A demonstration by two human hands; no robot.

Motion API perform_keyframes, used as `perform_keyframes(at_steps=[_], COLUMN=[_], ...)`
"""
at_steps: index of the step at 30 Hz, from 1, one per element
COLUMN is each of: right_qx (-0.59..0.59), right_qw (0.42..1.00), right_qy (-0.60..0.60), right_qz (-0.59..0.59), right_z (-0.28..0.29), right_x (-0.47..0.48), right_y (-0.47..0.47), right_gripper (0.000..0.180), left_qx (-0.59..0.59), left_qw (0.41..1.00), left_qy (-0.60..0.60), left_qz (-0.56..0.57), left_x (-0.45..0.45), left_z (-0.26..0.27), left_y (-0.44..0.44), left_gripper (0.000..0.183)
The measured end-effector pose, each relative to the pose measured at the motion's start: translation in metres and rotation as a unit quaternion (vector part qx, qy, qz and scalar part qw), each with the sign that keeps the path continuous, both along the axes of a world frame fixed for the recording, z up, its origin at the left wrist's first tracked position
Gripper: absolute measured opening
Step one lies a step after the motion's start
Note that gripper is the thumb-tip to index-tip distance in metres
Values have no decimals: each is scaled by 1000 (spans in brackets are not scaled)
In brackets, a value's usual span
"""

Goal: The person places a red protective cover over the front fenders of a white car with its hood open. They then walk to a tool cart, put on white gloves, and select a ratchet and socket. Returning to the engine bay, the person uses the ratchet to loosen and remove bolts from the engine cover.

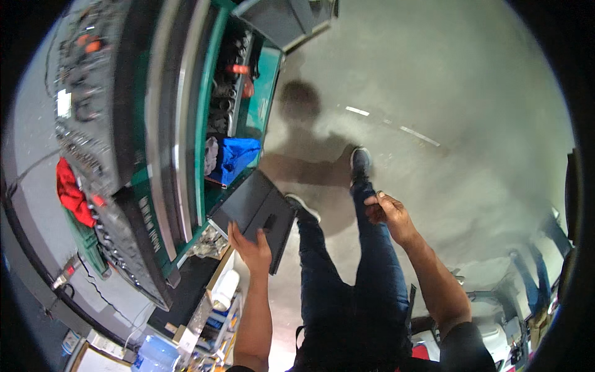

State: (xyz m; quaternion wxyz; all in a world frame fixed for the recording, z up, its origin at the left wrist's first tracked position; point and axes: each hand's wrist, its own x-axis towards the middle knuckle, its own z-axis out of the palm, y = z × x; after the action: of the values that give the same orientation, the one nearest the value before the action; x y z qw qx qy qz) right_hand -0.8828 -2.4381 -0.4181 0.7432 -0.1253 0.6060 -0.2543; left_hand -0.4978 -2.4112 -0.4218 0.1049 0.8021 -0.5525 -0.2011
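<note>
My left hand (252, 251) is at the dark swung-out door (253, 204) of a green tool cabinet (201, 139). Its fingers are spread, and I cannot tell whether they touch the door. Over my right leg, my right hand (390, 216) has its fingers curled towards the thumb; whether anything small is between them is unclear. The cabinet's lower compartment stands open. Inside lie a blue cloth or bag (239, 156), a pale crumpled cloth (211, 156) and dark metal parts with orange-red pieces (239, 69).
Tools crowd the cabinet top (86, 93), blurred, beside a red cloth (72, 193). A second door (274, 21) juts out at the far end. Below my left arm are a white roll (225, 290) and a clear blue water jug (155, 354). Another person's legs (534, 274) appear at right.
</note>
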Motion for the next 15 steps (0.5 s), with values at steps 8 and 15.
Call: perform_keyframes(at_steps=[8,15], right_qx=[146,206], right_qw=[962,953], right_qy=[-228,-214], right_qz=[-19,66], right_z=[-112,-119], right_x=[132,114], right_y=[96,116], right_gripper=[49,43], left_qx=[-115,-112], left_qw=[862,766], left_qy=[89,375], left_qz=[486,510], left_x=[160,163], left_z=[-166,-199], left_y=[-190,-213], left_gripper=[84,35])
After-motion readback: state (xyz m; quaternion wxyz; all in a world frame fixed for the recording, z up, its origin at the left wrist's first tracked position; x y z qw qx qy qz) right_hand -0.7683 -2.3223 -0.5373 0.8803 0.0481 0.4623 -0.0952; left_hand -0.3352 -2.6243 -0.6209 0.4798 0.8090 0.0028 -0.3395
